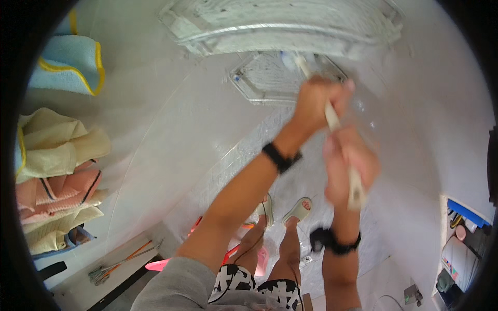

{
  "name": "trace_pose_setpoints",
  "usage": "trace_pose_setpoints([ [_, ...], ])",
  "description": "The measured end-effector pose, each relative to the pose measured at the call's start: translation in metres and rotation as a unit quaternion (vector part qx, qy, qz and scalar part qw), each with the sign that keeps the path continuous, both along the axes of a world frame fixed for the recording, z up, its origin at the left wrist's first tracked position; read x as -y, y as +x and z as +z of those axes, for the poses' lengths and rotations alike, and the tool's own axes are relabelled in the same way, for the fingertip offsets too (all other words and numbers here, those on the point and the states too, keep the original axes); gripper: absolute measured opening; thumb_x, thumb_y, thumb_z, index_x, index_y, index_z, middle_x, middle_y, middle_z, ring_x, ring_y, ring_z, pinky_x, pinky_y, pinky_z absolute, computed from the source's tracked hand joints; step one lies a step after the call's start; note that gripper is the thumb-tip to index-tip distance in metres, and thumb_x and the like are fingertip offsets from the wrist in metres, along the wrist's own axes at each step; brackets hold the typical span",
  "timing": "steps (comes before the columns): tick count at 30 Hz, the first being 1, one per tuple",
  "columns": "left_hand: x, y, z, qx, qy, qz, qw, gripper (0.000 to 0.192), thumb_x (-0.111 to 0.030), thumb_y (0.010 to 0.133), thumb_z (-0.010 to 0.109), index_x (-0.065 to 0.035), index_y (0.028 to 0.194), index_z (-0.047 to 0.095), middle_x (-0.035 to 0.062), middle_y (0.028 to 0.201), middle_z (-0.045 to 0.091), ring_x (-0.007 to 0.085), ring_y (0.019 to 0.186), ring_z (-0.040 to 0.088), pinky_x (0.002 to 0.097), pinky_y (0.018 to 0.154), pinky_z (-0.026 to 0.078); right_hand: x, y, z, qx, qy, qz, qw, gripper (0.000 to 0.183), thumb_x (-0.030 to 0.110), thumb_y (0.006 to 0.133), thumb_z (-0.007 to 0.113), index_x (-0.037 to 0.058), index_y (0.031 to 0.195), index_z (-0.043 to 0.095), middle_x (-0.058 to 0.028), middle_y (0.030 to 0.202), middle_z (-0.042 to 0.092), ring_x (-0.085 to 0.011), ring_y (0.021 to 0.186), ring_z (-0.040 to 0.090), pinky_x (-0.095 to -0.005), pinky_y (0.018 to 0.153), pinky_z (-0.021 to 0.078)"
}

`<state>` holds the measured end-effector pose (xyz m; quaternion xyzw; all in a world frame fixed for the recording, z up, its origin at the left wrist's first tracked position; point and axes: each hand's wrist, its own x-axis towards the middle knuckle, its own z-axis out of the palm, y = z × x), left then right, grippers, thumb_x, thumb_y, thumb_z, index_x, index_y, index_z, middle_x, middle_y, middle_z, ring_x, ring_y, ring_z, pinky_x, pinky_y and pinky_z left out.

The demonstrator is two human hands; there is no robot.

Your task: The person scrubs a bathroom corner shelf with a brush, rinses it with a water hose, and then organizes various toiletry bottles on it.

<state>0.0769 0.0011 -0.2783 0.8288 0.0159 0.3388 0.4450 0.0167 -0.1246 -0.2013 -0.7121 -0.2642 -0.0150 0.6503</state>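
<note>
Both of my hands grip one long cream-coloured handle [332, 116], apparently a scrubbing brush's. My left hand [317, 95] holds it nearer the head, and my right hand [352, 159] is wrapped round it close to the holed end. The blurred white and blue brush head [290, 60] is at the lower corner shelf [268, 79], partly hidden beneath the upper one. Whitish streaks cover that shelf, which has a metal-looking rim. Above it, the larger upper corner shelf [288, 29] also carries smeared, foamy streaks. Black bands circle both my wrists.
Light blue towels [66, 66], beige cloths [58, 144] and pink cloths [62, 190] hang along the left wall. Thin rods [124, 260] lie on a ledge at lower left. Pink plastic items [262, 261] and a drain [307, 259] are near my slippered feet. An opening [461, 248] with stored goods is at right.
</note>
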Motion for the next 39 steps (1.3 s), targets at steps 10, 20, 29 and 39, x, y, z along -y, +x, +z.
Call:
trace_pose_setpoints([
  [10,-0.040,0.001,0.007,-0.034,-0.060,-0.095,0.993,0.045,-0.022,0.083,0.069,-0.0128,0.050,0.040,0.0081,0.048,0.042,0.0290,0.049,0.046,0.0399,0.058,0.039,-0.033,-0.007,0.007,0.059,-0.038,-0.016,0.997,0.018,0.002,0.075,0.067,0.0025,0.066,0.051,-0.0103,0.067,0.054,-0.0257,0.058,0.051,-0.0330,0.055,0.0441],
  [20,-0.050,-0.023,0.024,-0.017,-0.031,-0.072,0.997,0.046,-0.015,0.074,0.080,-0.0088,0.053,0.039,0.0115,0.052,0.042,0.0297,0.057,0.043,0.0405,0.064,0.040,-0.053,-0.028,0.021,-0.014,-0.051,-0.041,0.998,0.019,-0.004,0.080,0.059,-0.0022,0.068,0.045,-0.0065,0.069,0.055,-0.0151,0.066,0.046,-0.0370,0.079,0.0451],
  [29,-0.043,-0.022,-0.007,0.118,-0.009,-0.152,0.981,0.036,-0.019,0.077,0.075,-0.0075,0.057,0.046,0.0110,0.055,0.049,0.0315,0.056,0.048,0.0390,0.061,0.038,-0.056,-0.015,0.007,-0.029,-0.108,-0.042,0.993,0.021,-0.001,0.078,0.061,-0.0032,0.062,0.048,-0.0125,0.066,0.053,-0.0205,0.066,0.050,-0.0381,0.093,0.0449],
  [39,0.019,-0.006,0.042,0.118,-0.084,-0.118,0.982,0.038,-0.019,0.079,0.071,-0.0074,0.053,0.045,0.0120,0.051,0.049,0.0306,0.052,0.052,0.0394,0.060,0.041,-0.021,0.008,0.054,-0.030,-0.071,-0.090,0.993,0.034,0.002,0.086,0.059,0.0019,0.060,0.038,-0.0036,0.062,0.046,-0.0118,0.062,0.042,-0.0295,0.089,0.0456],
])
